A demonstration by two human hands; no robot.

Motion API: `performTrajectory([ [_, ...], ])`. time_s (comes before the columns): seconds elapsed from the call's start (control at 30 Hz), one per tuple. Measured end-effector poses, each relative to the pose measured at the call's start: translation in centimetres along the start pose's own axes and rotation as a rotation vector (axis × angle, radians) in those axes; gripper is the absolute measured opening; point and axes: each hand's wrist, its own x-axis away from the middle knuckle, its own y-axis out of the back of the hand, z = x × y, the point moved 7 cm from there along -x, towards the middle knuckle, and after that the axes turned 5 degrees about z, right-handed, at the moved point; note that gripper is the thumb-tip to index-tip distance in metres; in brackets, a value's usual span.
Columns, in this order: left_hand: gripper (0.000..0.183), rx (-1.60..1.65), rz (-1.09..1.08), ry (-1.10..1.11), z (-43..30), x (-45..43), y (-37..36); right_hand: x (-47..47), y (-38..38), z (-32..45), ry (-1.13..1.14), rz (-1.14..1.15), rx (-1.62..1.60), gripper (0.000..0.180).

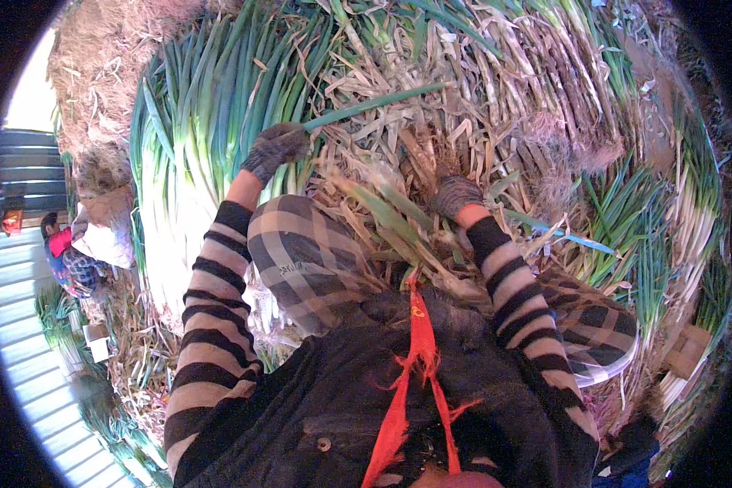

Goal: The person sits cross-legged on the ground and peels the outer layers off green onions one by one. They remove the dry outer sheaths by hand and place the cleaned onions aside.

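Observation:
My left hand (pixel 277 148), in a dark knit glove, is closed around the end of a long green onion leaf (pixel 378 105). The leaf points up and right across the pile. Beside that hand lies a thick row of green onions (pixel 189 134), with white stems toward me and green tops away. My right hand (pixel 456 196), also gloved, is low among dry, brown-sheathed stalks (pixel 426 155). Its fingers are partly hidden, so its grip is unclear. Blurred, yellowing leaves (pixel 387 210) lie between my hands, above my lap.
Unpeeled onion stalks (pixel 512 73) with dry husks and roots cover the far right. A root heap (pixel 110 79) rises at upper left. More green onions (pixel 628 207) lie right of my knee. A person (pixel 70 256) sits at far left. Red cord (pixel 421 329) hangs over my chest.

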Motion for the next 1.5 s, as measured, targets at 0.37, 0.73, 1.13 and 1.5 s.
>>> performTrajectory([
  [0.37,0.051,0.066,0.305,0.360,-2.6,-6.7,-11.7,19.9,9.7,0.2,0.085,-0.265,-1.405,0.041],
  [0.73,0.036,0.402,0.260,-0.405,-15.9,-0.7,-25.6,34.5,12.4,-2.9,0.119,-0.307,-0.897,0.037],
  [1.13,0.013,0.262,0.396,-0.387,-22.4,0.6,-29.1,26.1,8.6,-3.3,0.232,-0.784,-0.859,0.045],
  [1.5,0.028,-0.286,0.660,-0.122,-12.4,3.1,-31.4,24.4,8.2,-3.3,0.235,-0.598,-1.204,0.041],
])
